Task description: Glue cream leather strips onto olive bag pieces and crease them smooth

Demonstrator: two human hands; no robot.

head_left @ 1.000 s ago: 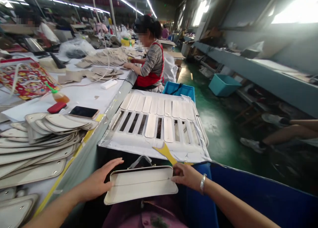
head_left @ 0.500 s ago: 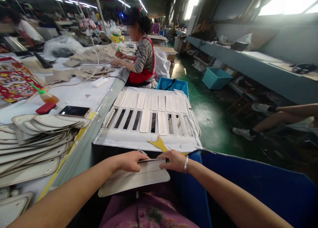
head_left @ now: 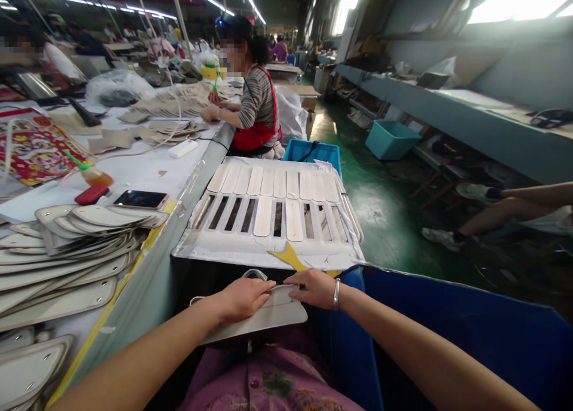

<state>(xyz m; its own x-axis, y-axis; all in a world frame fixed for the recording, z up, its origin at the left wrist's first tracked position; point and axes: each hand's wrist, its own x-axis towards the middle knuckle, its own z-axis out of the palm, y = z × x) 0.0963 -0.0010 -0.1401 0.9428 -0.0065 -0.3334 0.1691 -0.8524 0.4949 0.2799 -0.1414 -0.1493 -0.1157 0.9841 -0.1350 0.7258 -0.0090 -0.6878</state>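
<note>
A flat off-white panel [head_left: 264,319] with rounded corners, like leather, lies across my lap. My left hand [head_left: 244,297] rests flat over its upper left part, fingers stretched toward the right. At its upper right corner my right hand [head_left: 311,287], with a bracelet at the wrist, is closed on the edge, thumb on top. Just behind the left hand a pale curved strap or edge [head_left: 256,273] sticks up; I cannot tell what it belongs to. A yellow forked piece [head_left: 290,258] lies beyond the right hand, on the rack's near edge.
Ahead stands a white-covered slatted rack [head_left: 224,250] bearing several pale strips [head_left: 264,217]. Stacked eyeleted panels [head_left: 67,267], a phone [head_left: 141,199] and a glue bottle [head_left: 96,176] occupy the left table. A blue bin [head_left: 430,315] is at right. A co-worker [head_left: 259,100] sits ahead.
My left hand has flattened onto the panel and its fingers have slid right, closer to my right hand. The right hand keeps its hold. The view has shifted slightly.
</note>
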